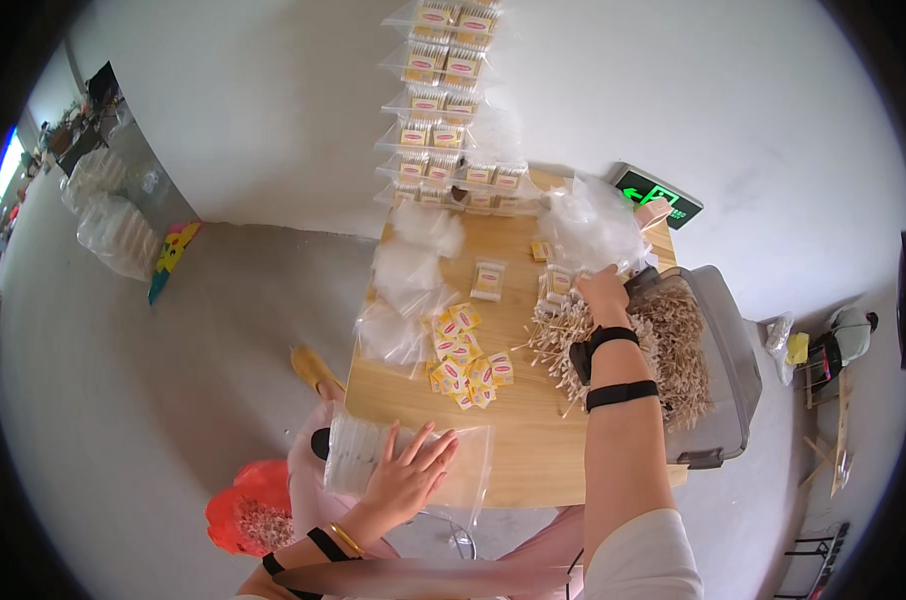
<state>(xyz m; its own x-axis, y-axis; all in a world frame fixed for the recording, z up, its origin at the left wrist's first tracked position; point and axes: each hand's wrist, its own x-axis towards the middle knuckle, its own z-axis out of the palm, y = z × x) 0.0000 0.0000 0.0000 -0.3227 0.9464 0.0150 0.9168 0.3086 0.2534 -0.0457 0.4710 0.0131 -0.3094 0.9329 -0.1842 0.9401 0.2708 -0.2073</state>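
Observation:
My left hand (410,472) lies with fingers spread on a clear plastic bag (478,470) at the table's near left edge; pale packets show inside it. My right hand (603,290) reaches to the far right, its fingers curled beside small packets of cotton swabs (555,287). What those fingers hold, if anything, is hidden. Loose cotton swabs (678,345) heap in and spill from a grey plastic bin (738,375) next to my right forearm. One filled packet (488,281) sits alone mid-table. Nearer lies a pile of yellow and white cards (458,360).
Clear empty bags (408,275) lie along the left of the wooden table (533,440); more bags (593,225) bunch up at the back right. Bagged swab packs (443,100) stack high against the wall. A green exit sign (658,195) stands behind. A red bag (248,505) sits low left.

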